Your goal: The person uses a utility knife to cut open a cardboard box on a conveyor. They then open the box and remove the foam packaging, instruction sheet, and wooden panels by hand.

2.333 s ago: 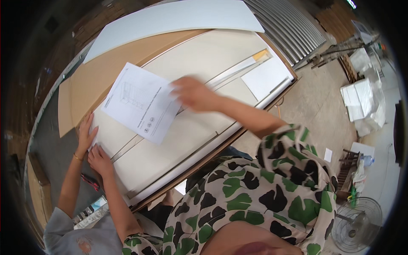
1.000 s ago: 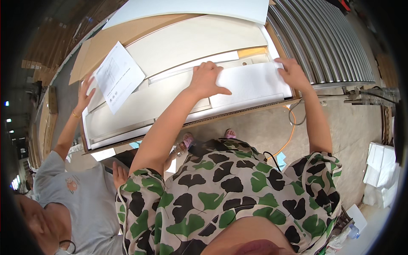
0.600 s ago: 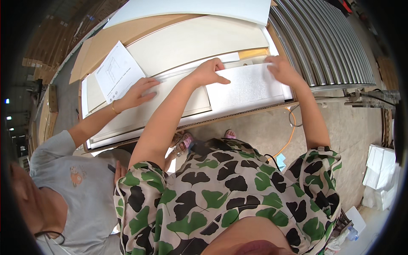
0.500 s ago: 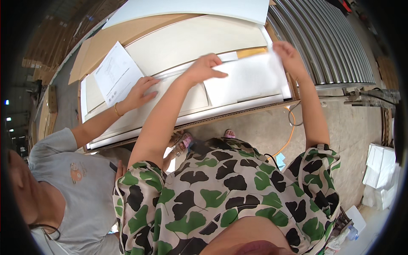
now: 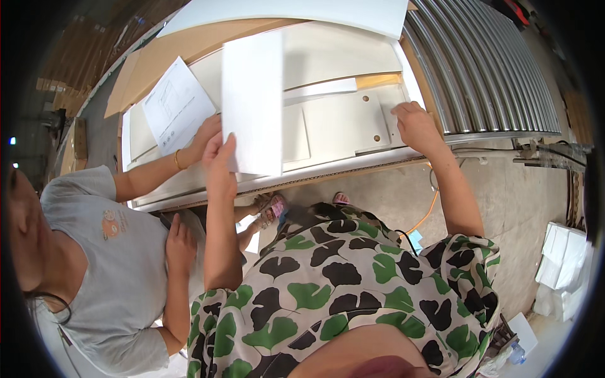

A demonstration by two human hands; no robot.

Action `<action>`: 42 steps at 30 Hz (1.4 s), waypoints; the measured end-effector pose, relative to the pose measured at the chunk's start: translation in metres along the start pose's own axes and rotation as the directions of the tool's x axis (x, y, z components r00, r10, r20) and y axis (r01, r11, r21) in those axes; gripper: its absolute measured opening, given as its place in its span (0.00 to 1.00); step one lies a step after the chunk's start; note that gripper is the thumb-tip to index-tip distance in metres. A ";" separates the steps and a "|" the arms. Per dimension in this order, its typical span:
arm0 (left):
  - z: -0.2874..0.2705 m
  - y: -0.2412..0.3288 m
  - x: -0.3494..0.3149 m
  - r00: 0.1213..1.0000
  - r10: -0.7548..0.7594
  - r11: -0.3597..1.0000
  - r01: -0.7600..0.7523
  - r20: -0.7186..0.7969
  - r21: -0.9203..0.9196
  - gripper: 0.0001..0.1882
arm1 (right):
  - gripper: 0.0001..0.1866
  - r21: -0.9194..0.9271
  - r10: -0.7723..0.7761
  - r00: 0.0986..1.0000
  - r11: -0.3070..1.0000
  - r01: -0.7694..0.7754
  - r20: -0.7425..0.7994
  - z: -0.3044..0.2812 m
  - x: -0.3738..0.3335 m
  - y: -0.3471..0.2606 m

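My left hand [image 5: 220, 167] grips the lower left corner of a white foam sheet [image 5: 253, 104], held upright above the open box and slightly blurred. My right hand [image 5: 416, 129] is at the box's right end, fingers loosely bent, nothing visible in them. Beside those fingers lies an off-white panel [image 5: 334, 123]; two round brown holes show near its right end. The long cardboard box [image 5: 277, 184] has a white foam lining and holds more flat panels. Behind my left hand, a co-worker's hand [image 5: 205, 135] is near a printed sheet [image 5: 178, 104], partly hidden by my hand and the foam sheet.
A roller conveyor [image 5: 485, 75] adjoins the box on the right. The co-worker in a grey shirt [image 5: 120, 258] is close on my left. An orange cable [image 5: 428, 214] runs over the floor, and white foam blocks [image 5: 561, 258] are stacked at far right.
My left hand has swung the white foam sheet up and left from the box's right end, uncovering the panel with holes. My right hand has let go and moved down slightly.
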State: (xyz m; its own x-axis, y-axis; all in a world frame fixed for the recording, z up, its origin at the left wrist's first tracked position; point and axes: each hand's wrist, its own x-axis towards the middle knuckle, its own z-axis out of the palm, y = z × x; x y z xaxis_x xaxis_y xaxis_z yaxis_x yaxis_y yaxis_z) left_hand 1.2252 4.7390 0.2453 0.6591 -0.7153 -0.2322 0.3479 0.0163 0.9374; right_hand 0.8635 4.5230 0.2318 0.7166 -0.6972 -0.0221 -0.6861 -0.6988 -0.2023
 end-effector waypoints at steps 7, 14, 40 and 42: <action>-0.041 0.005 -0.029 0.947 0.290 0.957 -0.289 -0.140 0.028 0.15 | 0.13 0.137 -0.082 0.988 0.986 0.100 -0.130 0.005 0.000 -0.010; -0.043 0.004 -0.021 0.831 0.488 0.860 -0.405 -0.268 0.311 0.14 | 0.11 0.355 0.061 0.996 0.934 -0.034 -0.064 0.021 0.015 -0.006; 0.042 -0.034 -0.026 0.850 0.463 0.512 -0.487 0.250 0.708 0.16 | 0.18 0.427 0.072 0.993 0.898 -0.107 0.096 0.019 0.013 -0.001; 0.029 -0.031 -0.029 0.827 0.474 0.414 -0.513 0.303 0.752 0.16 | 0.18 0.429 0.072 0.993 0.897 -0.105 0.092 0.019 0.013 -0.001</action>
State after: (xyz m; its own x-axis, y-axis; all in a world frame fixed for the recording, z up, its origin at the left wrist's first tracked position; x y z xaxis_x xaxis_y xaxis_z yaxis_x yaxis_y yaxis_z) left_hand 1.1758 4.7388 0.2303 0.5078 -0.7954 0.3307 -0.6955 -0.1520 0.7022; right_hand 0.8753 4.5178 0.2129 0.6739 -0.7279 -0.1267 -0.6367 -0.4850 -0.5995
